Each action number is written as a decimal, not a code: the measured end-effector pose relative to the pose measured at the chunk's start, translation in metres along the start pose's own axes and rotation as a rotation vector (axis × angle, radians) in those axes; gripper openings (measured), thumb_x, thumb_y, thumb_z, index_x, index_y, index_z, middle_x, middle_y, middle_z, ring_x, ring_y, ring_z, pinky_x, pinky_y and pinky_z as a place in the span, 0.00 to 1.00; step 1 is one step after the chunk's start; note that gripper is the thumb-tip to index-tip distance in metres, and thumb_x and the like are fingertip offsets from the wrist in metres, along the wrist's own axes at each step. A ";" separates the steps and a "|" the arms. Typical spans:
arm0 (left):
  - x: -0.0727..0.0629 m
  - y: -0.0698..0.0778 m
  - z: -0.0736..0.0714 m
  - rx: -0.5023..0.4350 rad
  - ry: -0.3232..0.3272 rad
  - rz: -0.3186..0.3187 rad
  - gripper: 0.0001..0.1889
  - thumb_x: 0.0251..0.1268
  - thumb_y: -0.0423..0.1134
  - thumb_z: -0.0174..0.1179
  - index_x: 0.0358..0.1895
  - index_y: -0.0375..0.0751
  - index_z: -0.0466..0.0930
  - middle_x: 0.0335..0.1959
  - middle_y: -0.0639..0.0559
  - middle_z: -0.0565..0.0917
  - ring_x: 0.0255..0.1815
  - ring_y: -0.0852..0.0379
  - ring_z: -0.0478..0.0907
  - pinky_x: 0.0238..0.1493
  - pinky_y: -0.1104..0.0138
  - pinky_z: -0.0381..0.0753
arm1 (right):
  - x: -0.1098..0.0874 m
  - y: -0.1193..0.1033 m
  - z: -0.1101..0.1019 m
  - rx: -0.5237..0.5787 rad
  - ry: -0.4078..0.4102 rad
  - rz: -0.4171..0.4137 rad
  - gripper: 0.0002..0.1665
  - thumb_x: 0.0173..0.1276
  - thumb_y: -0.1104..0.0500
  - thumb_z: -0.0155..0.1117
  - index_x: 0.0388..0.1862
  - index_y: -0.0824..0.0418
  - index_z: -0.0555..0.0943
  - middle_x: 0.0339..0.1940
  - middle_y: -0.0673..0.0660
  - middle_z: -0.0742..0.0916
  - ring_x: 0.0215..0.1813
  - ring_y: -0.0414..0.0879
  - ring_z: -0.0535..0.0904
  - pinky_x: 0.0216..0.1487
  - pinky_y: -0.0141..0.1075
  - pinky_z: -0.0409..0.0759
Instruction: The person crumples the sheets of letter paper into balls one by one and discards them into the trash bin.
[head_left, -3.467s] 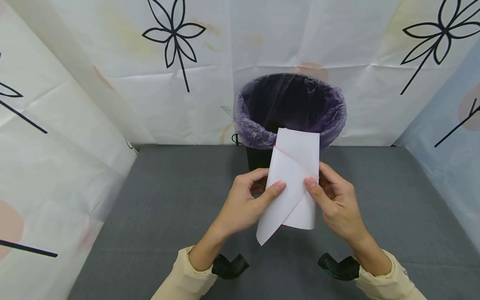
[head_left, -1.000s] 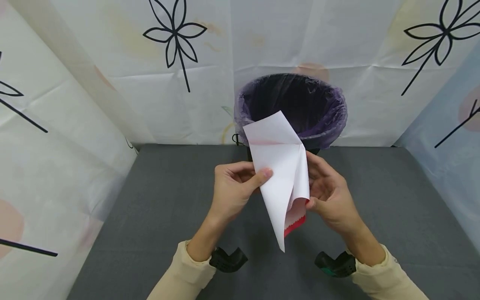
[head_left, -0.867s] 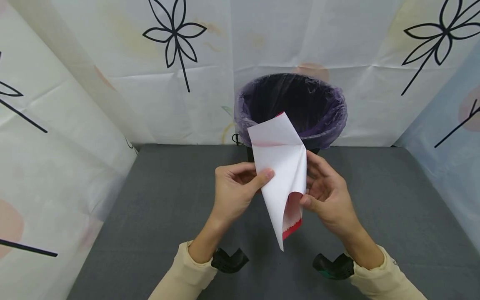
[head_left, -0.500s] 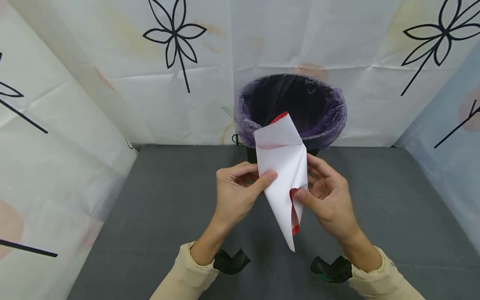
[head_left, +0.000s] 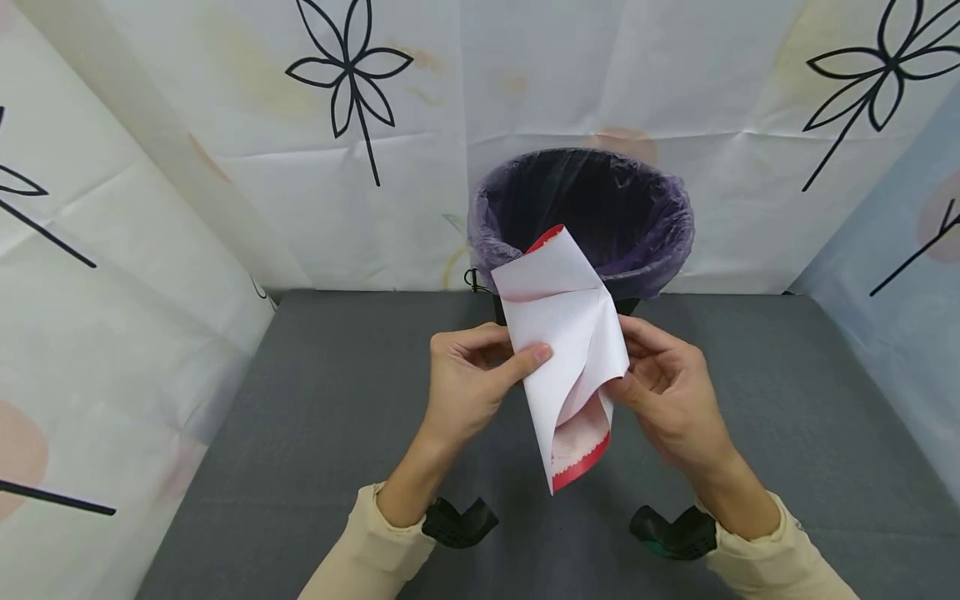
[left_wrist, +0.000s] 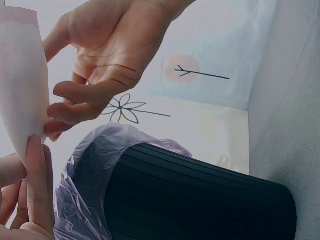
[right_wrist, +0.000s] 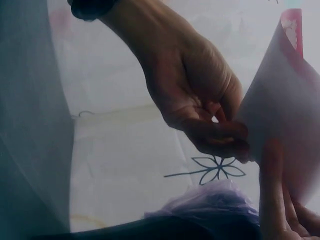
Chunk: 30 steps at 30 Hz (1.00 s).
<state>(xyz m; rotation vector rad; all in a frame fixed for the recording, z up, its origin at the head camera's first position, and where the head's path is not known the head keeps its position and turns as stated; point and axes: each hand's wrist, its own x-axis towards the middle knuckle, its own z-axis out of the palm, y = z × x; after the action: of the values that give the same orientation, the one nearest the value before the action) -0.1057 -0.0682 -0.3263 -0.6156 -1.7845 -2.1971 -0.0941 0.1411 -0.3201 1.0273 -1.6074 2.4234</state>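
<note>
A folded sheet of white paper [head_left: 558,333] with red showing along some edges is held up in front of the bin. At its left edge my left hand [head_left: 472,387] pinches it, thumb on the near face and fingers behind. My right hand [head_left: 671,396] grips the right edge, its thumb tucked at a lifted, curling flap. Below that flap the paper's pinkish inner side and a red border [head_left: 581,467] show. The left wrist view has the paper [left_wrist: 22,80] at its far left; in the right wrist view its broad back [right_wrist: 285,115] faces the camera.
A black bin [left_wrist: 200,195] with a purple plastic liner [head_left: 502,254] stands right behind the paper, against the back cloth. Patterned white cloth walls [head_left: 247,200] enclose the grey tabletop [head_left: 352,383]. Both wrists carry black devices [head_left: 460,523].
Earlier the paper was folded narrower, with a diagonal overlap. Its top has since tilted left and red edges have appeared. Over the last half second my right hand moved slightly right, widening the lower flap.
</note>
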 end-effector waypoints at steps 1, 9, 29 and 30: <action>0.000 0.000 0.000 -0.003 -0.004 -0.006 0.09 0.53 0.20 0.70 0.39 0.23 0.88 0.33 0.35 0.87 0.30 0.50 0.84 0.34 0.61 0.87 | 0.000 0.000 -0.001 -0.001 -0.004 0.007 0.33 0.71 0.62 0.69 0.67 0.79 0.70 0.59 0.65 0.83 0.56 0.49 0.81 0.55 0.35 0.82; -0.002 0.002 0.002 0.055 -0.006 -0.023 0.10 0.53 0.20 0.72 0.40 0.25 0.88 0.34 0.39 0.88 0.32 0.49 0.85 0.36 0.59 0.88 | 0.001 -0.003 0.002 -0.153 0.061 0.037 0.34 0.72 0.59 0.68 0.68 0.77 0.70 0.59 0.65 0.82 0.55 0.50 0.83 0.52 0.36 0.84; 0.000 0.004 0.004 0.054 -0.019 0.020 0.08 0.54 0.20 0.71 0.38 0.24 0.88 0.32 0.38 0.88 0.31 0.49 0.85 0.35 0.59 0.88 | 0.004 -0.010 0.000 -0.117 -0.013 -0.053 0.53 0.57 0.64 0.81 0.75 0.78 0.61 0.69 0.74 0.74 0.62 0.57 0.78 0.56 0.39 0.82; 0.000 0.004 0.004 0.053 -0.021 0.019 0.08 0.54 0.20 0.71 0.39 0.24 0.88 0.32 0.38 0.88 0.31 0.49 0.85 0.35 0.59 0.88 | 0.003 -0.010 0.000 -0.118 -0.010 -0.053 0.53 0.57 0.64 0.81 0.74 0.78 0.61 0.69 0.74 0.74 0.62 0.57 0.78 0.56 0.38 0.83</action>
<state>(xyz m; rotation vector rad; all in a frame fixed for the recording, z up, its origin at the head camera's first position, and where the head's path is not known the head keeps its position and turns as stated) -0.1029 -0.0653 -0.3222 -0.6440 -1.8335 -2.1309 -0.0927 0.1443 -0.3100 1.0502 -1.6804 2.2636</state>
